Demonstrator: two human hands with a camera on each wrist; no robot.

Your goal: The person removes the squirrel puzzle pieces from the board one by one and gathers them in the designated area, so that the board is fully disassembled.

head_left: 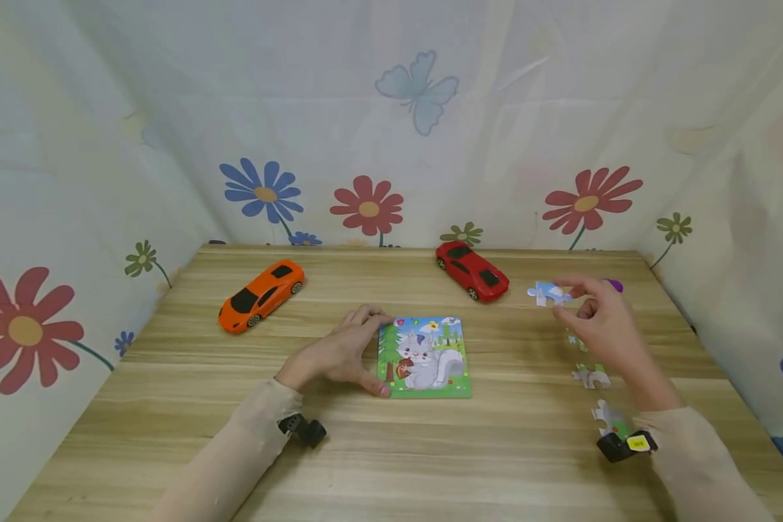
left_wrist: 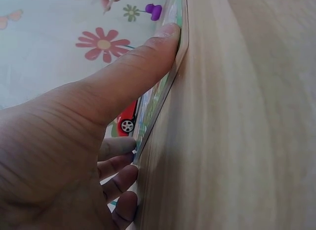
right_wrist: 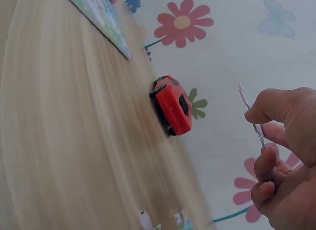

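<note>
A square picture board (head_left: 424,359) with a grey squirrel lies flat on the wooden table. My left hand (head_left: 342,351) rests against its left side, thumb (left_wrist: 153,52) straight on the near corner and fingers at the far corner. Off to the right and above the tabletop, my right hand (head_left: 597,319) pinches a pale blue jigsaw piece (head_left: 548,293) between thumb and fingers; the piece appears edge-on in the right wrist view. Below that hand lie several more pieces, among them a grey-white piece (head_left: 590,376) and a grey-and-green piece (head_left: 603,415), partly hidden by the wrist camera.
An orange toy car (head_left: 261,296) stands at the back left. The red toy car (head_left: 473,271) is behind the board, to the right. Past my right hand, a small purple object (head_left: 616,285) shows. Flower-printed curtains border the table (head_left: 378,457) at the back and sides.
</note>
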